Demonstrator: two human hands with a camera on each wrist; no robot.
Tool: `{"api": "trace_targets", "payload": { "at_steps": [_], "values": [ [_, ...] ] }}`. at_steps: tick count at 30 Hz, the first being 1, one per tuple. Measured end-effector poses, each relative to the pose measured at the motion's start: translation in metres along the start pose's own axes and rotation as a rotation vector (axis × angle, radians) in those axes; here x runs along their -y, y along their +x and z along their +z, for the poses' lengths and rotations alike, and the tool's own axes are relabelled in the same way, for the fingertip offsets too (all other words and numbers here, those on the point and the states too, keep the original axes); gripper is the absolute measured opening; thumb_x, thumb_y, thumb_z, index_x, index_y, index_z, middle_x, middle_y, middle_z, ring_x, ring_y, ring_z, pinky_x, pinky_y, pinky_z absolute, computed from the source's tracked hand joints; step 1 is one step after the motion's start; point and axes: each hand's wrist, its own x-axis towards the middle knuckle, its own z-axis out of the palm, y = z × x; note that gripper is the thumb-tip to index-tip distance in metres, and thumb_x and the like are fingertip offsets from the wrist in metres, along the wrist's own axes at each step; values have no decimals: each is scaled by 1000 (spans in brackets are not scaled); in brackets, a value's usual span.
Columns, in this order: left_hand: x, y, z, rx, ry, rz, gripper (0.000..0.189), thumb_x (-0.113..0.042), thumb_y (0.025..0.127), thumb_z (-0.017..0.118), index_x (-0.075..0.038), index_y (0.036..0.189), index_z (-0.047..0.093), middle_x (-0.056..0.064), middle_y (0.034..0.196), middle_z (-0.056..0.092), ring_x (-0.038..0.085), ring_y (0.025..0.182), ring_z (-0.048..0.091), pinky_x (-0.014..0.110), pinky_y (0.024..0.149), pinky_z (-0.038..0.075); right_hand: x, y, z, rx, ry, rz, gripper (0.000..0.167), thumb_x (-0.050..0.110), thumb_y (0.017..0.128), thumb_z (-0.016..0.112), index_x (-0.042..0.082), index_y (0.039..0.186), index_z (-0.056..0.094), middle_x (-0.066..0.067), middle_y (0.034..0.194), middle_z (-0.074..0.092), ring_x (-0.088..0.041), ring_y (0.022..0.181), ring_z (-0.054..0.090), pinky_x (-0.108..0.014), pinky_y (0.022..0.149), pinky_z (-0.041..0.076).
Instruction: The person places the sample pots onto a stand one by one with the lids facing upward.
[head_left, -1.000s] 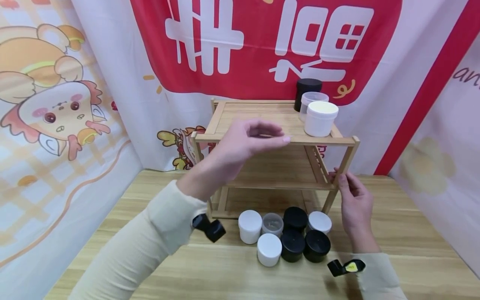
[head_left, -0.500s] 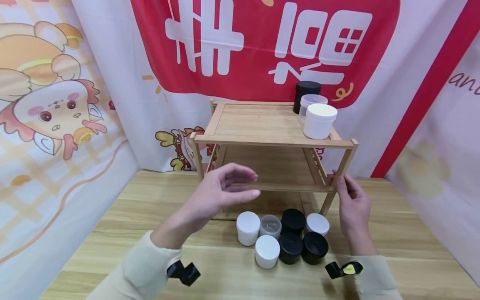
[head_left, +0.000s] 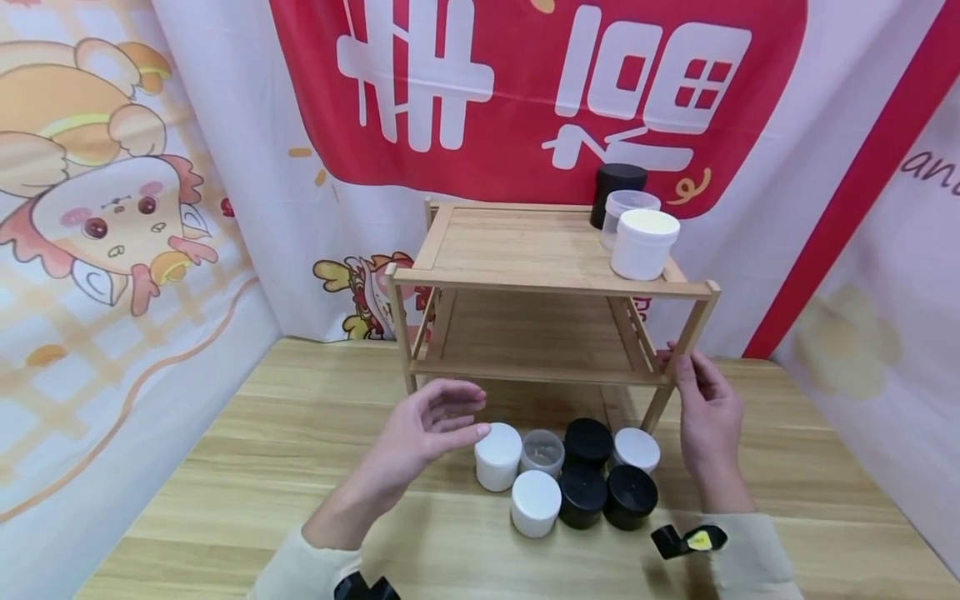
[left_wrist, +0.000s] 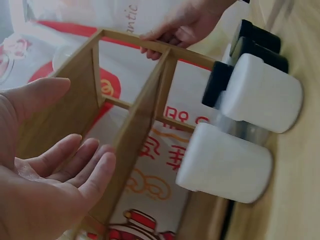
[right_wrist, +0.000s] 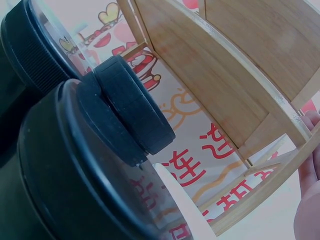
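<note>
My left hand [head_left: 422, 427] is held with thumb and fingers apart, its thumb tip overlapping the edge of the leftmost white lidded jar [head_left: 497, 458] in the head view. In the left wrist view that hand [left_wrist: 57, 182] is empty, with a gap between it and the white jar [left_wrist: 225, 162]. My right hand [head_left: 708, 412] grips the front right post [head_left: 692, 327] of a three-tier wooden shelf [head_left: 510, 242], thumb in front and fingertips behind. Beside the leftmost jar stand a clear jar [head_left: 542, 452], black jars [head_left: 583, 496] and another white jar [head_left: 536, 503].
On the top tier's right end a white jar [head_left: 645, 244], a clear jar [head_left: 628, 202] and a black jar [head_left: 618, 187] stand in a row. A printed cloth [head_left: 517, 100] hangs close behind the shelf. The wooden table [head_left: 247, 467] extends to both sides.
My left hand has come down from the shelf's top tier to the leftmost white jar on the table. The right hand keeps its grip on the post.
</note>
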Motion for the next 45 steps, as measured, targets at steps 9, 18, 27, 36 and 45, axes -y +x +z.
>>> {"api": "trace_targets", "payload": {
  "at_steps": [9, 18, 27, 36, 45],
  "values": [
    [36, 10, 0, -66, 73, -8, 67, -21, 91, 87, -14, 150, 57, 11, 159, 58, 42, 150, 51, 62, 125, 40, -1, 2, -1, 2, 26, -18, 38, 32, 107, 66, 9, 137, 74, 8, 114, 81, -8, 116, 71, -12, 100, 52],
    [58, 19, 2, -63, 97, -18, 75, -22, 88, 89, -15, 154, 55, 19, 163, 52, 47, 152, 45, 68, 125, 35, 0, 1, -1, 12, 19, -17, 40, 33, 107, 66, 8, 138, 73, 8, 115, 81, -8, 116, 71, -11, 99, 53],
    [67, 24, 3, -36, 99, -31, 78, -18, 88, 88, -11, 156, 51, 21, 165, 48, 49, 152, 44, 69, 124, 37, -1, 0, 0, 18, 36, -35, 38, 30, 107, 66, 7, 137, 73, 8, 114, 81, -8, 113, 73, -12, 101, 53],
    [78, 28, 8, -14, 79, -30, 80, -11, 87, 87, -8, 157, 49, 23, 165, 47, 50, 153, 44, 66, 126, 35, 0, 1, -1, 11, 46, -20, 38, 31, 107, 66, 8, 137, 73, 5, 115, 81, -9, 114, 73, -14, 103, 54],
    [85, 32, 16, -3, 108, -32, 81, -14, 89, 87, -6, 159, 47, 24, 161, 51, 47, 149, 49, 64, 126, 37, 0, 1, -1, 14, 49, -27, 37, 30, 107, 67, 8, 136, 74, 8, 112, 81, -9, 113, 73, -12, 101, 53]
  ]
}}
